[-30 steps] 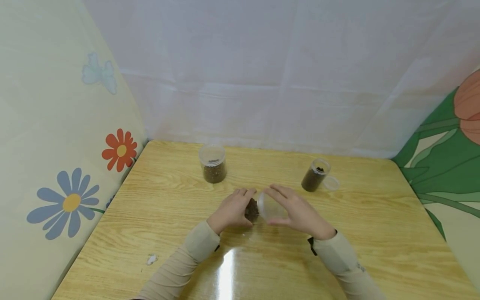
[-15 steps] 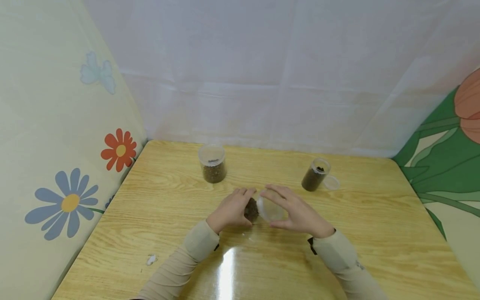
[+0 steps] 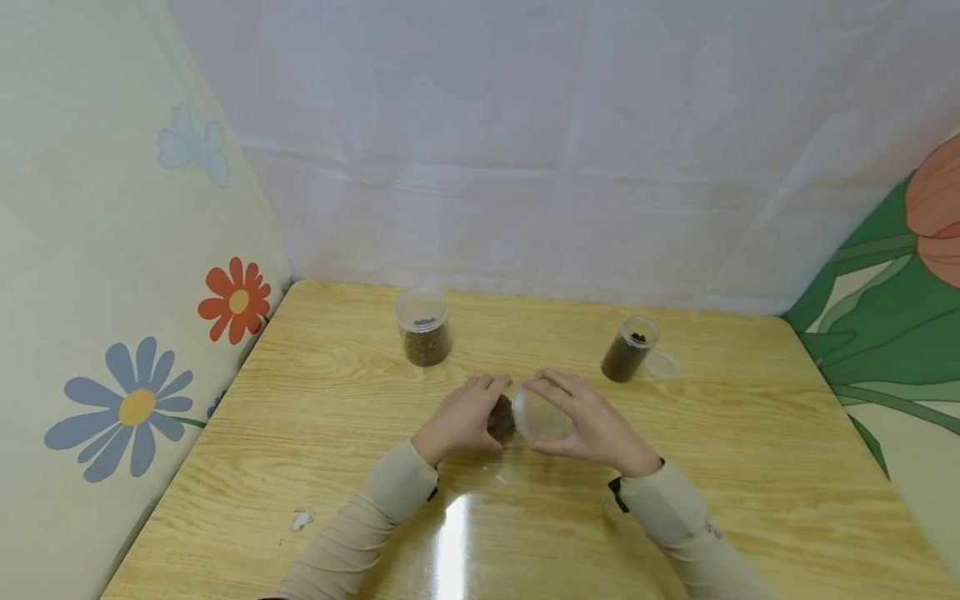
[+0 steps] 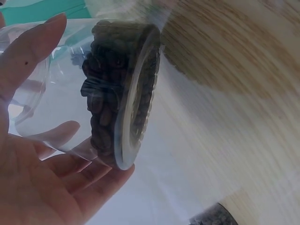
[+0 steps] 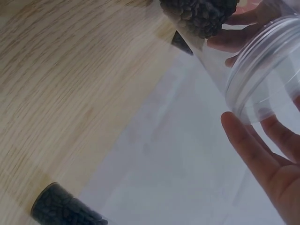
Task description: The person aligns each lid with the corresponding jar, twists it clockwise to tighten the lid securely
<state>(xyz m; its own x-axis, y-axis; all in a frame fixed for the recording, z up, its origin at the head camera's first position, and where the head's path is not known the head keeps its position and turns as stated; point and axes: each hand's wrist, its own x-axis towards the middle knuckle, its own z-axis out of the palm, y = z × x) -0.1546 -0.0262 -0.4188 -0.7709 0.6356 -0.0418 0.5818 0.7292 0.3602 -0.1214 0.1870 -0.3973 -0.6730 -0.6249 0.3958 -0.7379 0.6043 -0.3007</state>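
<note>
Both hands are on one clear jar [image 3: 501, 421], tilted on its side near the middle of the table. Dark beans [image 4: 104, 89] lie against its base. My left hand [image 3: 461, 421] grips the jar's body, thumb and fingers round opposite sides. Round the clear, ridged mouth end [image 5: 255, 70] curl the thumb and fingers of my right hand [image 3: 596, 421]; whether a separate lid sits there, I cannot tell. The left hand covers part of the body.
Behind the left hand stands a wide clear jar [image 3: 427, 342], partly filled with brown bits. A narrower jar [image 3: 624, 358] of dark contents stands at back right, a clear lid [image 3: 662, 364] beside it. A white scrap [image 3: 302, 520] lies front left on the wooden table [image 3: 750, 467].
The right hand shifts very slightly round the mouth end of the jar. The left hand and the jar stay almost in place.
</note>
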